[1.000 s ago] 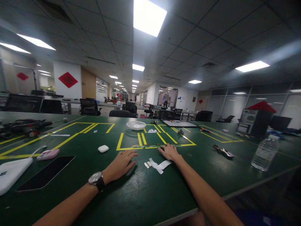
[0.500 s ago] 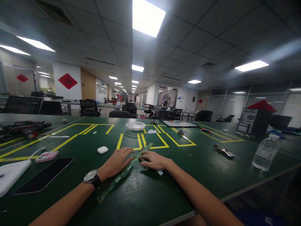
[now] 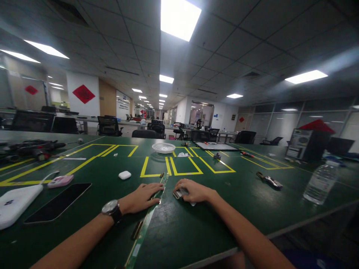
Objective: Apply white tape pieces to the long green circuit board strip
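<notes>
A long, narrow green circuit board [image 3: 147,220] lies at a slant on the table, with brown-gold connectors along its left edge. My left hand [image 3: 143,198], with a watch on the wrist, grips the board's upper part between thumb and fingers. To the right of the board, my right hand [image 3: 195,191] is closed around a small whitish piece [image 3: 179,193] resting on the table. Fingers cover most of that piece, so its kind cannot be made out. A gap separates my right hand from the board.
On the left lie a black phone [image 3: 58,201], a white power bank [image 3: 19,205], a pink case [image 3: 60,181] and a white earbud case [image 3: 125,175]. A white basket [image 3: 163,148] sits ahead. To the right are a metal tool [image 3: 269,181] and a water bottle [image 3: 321,183].
My right hand has left the board, moved slightly right and closed on the whitish piece. The board now lies more steeply and nearer to me, still under my left hand.
</notes>
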Demonstrator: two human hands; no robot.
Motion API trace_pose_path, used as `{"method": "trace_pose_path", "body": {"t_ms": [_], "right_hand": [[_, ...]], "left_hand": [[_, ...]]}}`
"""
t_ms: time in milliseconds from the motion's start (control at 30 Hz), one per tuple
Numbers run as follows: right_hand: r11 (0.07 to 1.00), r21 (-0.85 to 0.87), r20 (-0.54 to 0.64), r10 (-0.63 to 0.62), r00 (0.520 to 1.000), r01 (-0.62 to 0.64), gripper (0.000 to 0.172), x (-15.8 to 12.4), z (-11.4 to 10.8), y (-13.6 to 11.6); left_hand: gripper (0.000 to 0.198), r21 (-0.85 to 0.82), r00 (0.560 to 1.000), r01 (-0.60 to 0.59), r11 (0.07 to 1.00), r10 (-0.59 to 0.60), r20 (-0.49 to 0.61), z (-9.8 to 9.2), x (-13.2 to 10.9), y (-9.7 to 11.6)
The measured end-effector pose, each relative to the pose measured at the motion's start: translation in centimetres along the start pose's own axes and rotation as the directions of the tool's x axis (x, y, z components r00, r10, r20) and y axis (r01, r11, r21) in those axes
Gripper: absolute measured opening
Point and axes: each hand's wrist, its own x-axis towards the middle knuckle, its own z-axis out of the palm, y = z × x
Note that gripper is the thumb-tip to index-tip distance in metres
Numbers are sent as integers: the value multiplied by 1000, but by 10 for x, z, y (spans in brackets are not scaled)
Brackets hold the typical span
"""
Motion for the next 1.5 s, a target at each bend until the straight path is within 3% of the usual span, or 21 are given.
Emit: {"method": "trace_pose_path", "body": {"t_ms": [200, 367, 567, 733, 867, 1100, 1500], "right_hand": [[999, -17, -80, 42, 996, -43, 33, 6, 8, 4], [987, -34, -195, 150, 969, -159, 20, 14, 21, -1], [952, -92, -299, 254, 920, -292, 14, 28, 36, -7], [926, -118, -315, 307, 898, -358, 14, 33, 42, -7], [941, -87, -329, 283, 901, -328, 15, 34, 43, -6], [981, -16, -316, 177, 932, -191, 8, 35, 40, -2], [990, -44, -336, 115, 935, -137, 10, 32, 40, 0]], "left_hand": [[47, 32, 1000, 5, 999, -5, 7, 2, 2, 4], [46, 75, 999, 34, 997, -33, -17, 5, 8, 16], [48, 88, 999, 46, 995, -44, -30, 8, 12, 24], [48, 91, 998, 64, 994, -61, -32, 9, 11, 25], [48, 75, 998, 65, 995, -64, -24, 9, 12, 24], [48, 49, 996, 26, 998, -30, 80, 7, 16, 15], [48, 16, 998, -16, 1000, 15, 56, 9, 15, 10]]}}
